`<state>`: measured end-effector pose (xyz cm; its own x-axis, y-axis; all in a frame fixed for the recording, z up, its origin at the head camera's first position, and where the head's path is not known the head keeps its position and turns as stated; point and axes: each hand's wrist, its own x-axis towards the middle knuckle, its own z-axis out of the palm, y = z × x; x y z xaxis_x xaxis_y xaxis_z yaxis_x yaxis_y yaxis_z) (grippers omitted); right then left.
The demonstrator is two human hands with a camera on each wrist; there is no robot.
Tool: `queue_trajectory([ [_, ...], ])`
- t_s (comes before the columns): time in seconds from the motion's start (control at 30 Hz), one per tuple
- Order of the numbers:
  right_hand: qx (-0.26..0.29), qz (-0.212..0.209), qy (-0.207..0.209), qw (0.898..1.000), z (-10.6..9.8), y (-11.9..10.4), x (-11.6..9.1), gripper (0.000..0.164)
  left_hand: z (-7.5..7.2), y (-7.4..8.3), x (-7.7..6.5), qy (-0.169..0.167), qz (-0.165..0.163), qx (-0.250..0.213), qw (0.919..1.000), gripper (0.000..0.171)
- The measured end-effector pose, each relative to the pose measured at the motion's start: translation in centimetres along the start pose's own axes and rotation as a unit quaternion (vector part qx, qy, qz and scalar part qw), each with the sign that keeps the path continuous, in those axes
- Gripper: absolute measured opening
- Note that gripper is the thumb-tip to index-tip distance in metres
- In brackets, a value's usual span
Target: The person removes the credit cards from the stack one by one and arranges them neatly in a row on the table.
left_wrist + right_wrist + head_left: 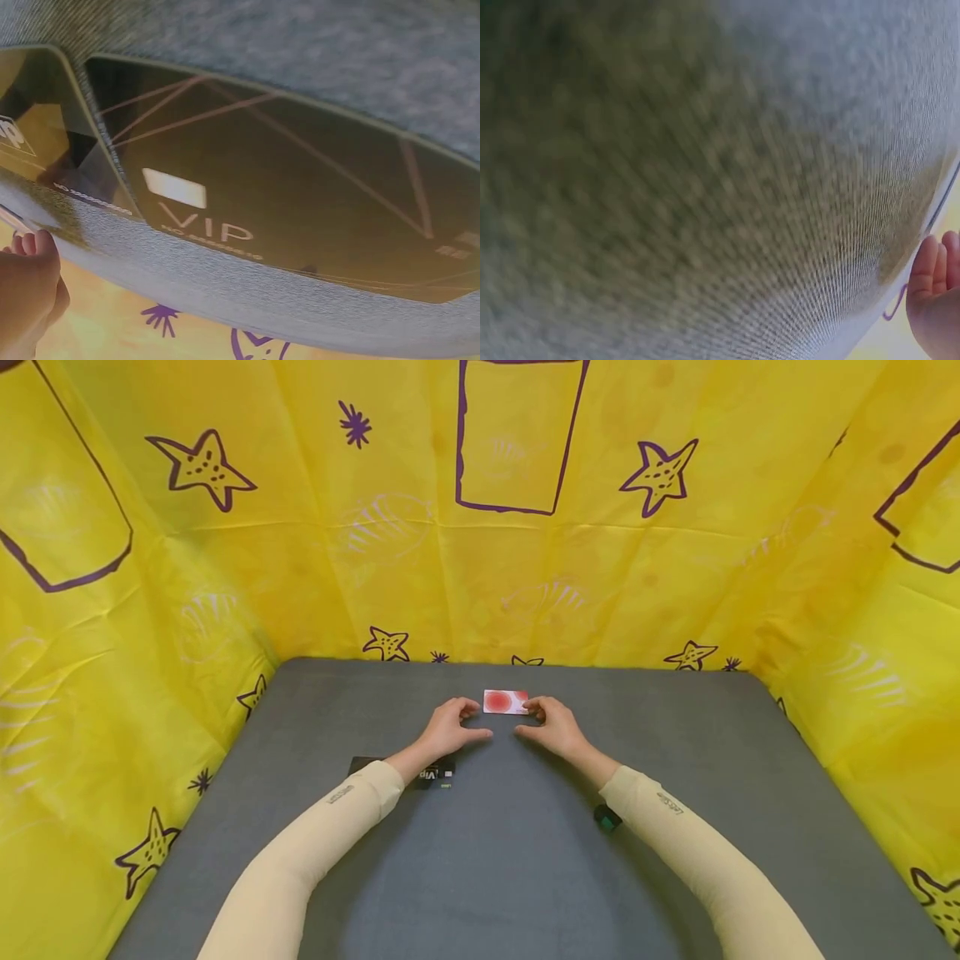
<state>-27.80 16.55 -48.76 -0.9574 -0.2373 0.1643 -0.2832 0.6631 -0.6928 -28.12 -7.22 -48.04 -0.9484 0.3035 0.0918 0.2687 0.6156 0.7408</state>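
Observation:
A red-and-white card lies toward the far side of the table in the head view. At its right end is my right hand, whose fingertips overlap the card's edge, with the thumb held apart nearer to me. To the card's left, my left hand has its fingers loosely bent and its thumb stretched toward the right. The left wrist view has the left hand at its lower left corner. In the right wrist view, the right hand's fingers lie side by side at the edge.
Beneath my left forearm lie black cards; the left wrist view has a large VIP card beside another dark card. A small dark thing with a green patch shows beside my right sleeve. Yellow patterned cloth surrounds the grey table.

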Motion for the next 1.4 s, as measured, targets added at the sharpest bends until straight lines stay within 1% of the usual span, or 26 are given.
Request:
queue_trajectory([
  [0.23,-0.003,0.012,-0.001,1.0,-0.3,0.4,0.6,0.048,0.2,0.2,0.7,0.005,-0.008,-0.008,0.9999,0.053],
  [0.43,-0.018,0.016,-0.003,1.0,-0.5,0.6,1.1,0.046,0.3,0.4,1.5,0.01,-0.011,-0.009,0.9998,0.052],
  [0.6,-0.02,0.017,-0.002,1.0,-0.5,0.8,1.6,0.045,0.4,0.2,2.3,0.016,-0.012,-0.013,0.9997,0.05],
  [0.8,-0.022,0.015,-0.002,1.0,-0.5,1.0,2.0,0.044,0.4,0.1,3.0,0.018,-0.024,-0.018,0.9994,0.049],
  [0.9,-0.024,0.013,-0.003,1.0,-0.5,1.0,2.1,0.044,0.4,0.1,3.1,0.02,-0.024,-0.014,0.9994,0.048],
  [1.17,-0.02,0.014,-0.004,1.0,-0.6,1.1,2.5,0.045,0.4,0.1,3.8,0.015,-0.012,-0.004,0.9998,0.048],
  [1.4,-0.026,0.018,-0.011,0.999,-0.5,1.4,3.0,0.045,0.6,0.0,4.4,0.004,-0.018,0.017,0.9997,0.05],
])
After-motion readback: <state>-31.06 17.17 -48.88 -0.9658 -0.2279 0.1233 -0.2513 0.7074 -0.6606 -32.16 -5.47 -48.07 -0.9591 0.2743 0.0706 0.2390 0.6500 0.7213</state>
